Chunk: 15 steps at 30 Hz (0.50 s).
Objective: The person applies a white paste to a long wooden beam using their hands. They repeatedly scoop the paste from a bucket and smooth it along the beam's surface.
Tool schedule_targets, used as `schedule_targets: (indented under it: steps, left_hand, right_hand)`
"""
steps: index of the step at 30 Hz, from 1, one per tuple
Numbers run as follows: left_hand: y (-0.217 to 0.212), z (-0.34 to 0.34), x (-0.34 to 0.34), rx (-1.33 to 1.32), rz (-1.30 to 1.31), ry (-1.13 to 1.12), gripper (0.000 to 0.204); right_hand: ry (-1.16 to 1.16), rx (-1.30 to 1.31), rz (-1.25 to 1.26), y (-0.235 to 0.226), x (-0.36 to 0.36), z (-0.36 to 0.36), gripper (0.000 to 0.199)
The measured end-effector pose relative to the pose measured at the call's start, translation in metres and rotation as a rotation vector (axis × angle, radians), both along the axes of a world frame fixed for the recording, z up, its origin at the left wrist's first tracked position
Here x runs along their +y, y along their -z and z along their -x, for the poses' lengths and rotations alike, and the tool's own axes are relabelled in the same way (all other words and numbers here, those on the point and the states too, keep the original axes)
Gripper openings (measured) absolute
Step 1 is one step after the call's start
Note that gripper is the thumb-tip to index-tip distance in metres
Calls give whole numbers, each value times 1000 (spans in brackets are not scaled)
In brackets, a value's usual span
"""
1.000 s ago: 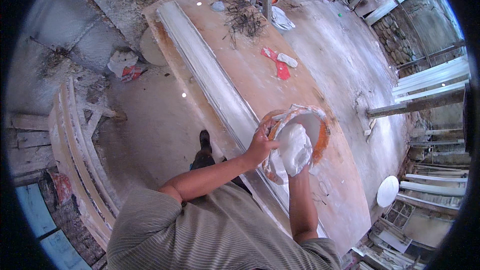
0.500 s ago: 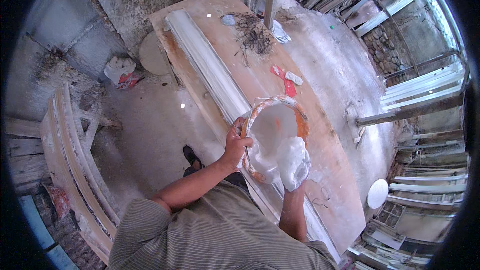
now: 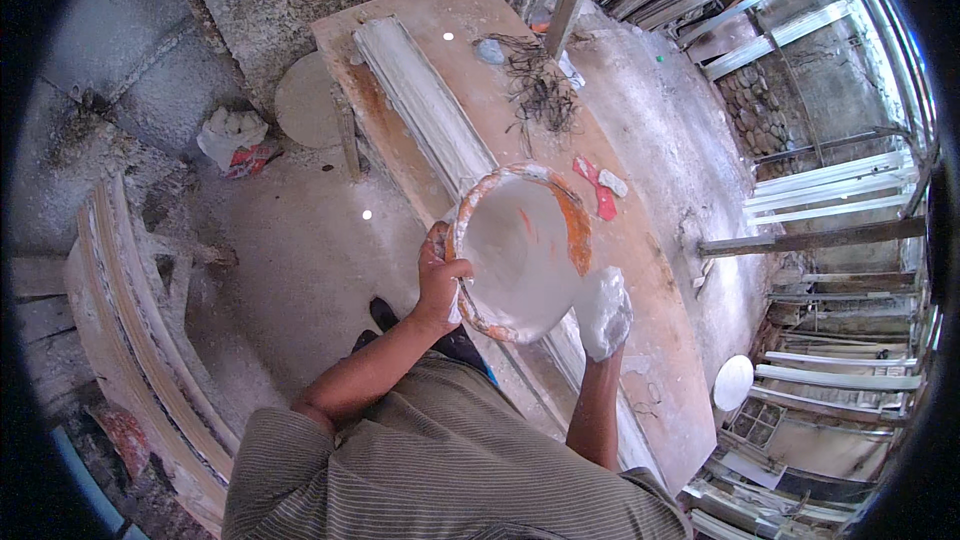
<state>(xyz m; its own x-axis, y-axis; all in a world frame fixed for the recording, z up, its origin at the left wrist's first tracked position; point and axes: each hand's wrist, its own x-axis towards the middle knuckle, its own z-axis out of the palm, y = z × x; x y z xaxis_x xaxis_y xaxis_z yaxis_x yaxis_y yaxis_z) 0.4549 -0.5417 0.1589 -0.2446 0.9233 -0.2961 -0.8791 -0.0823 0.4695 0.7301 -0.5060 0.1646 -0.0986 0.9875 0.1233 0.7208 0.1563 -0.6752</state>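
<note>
Two long, pale curved strips (image 3: 118, 325) stand at the far left, their lower ends cut off by the dark rim of the view. A white-and-red bag (image 3: 232, 145) sits on the floor, its contents hard to make out. The left hand (image 3: 438, 288) is closed around the side of an orange bucket (image 3: 577, 230), thumb over the crusted rim, other fingers mostly hidden behind it. The bucket is held above the table (image 3: 655, 285), covering the middle of a long white moulding (image 3: 425, 100); how full it is, I can't tell. Beyond lies a dark wiry tangle (image 3: 540, 92). Just beside the bucket's right edge, the right hand (image 3: 604, 328) is buried in a white mass (image 3: 603, 295), so its fingers and how far they are open cannot be told. Farther right, a white disc (image 3: 733, 382) stands near blurred pale lengths (image 3: 840, 375).
</note>
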Motion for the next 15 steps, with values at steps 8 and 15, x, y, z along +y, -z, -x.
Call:
schedule_targets:
  steps: [8,15]
  left_hand:
    - [8,123,24,136,137,-262,49]
    - [17,237,39,391,316,-520,64]
  right_hand:
    - [-135,-40,176,125,119,86,10]
    - [275,1239,959,237,258,247,32]
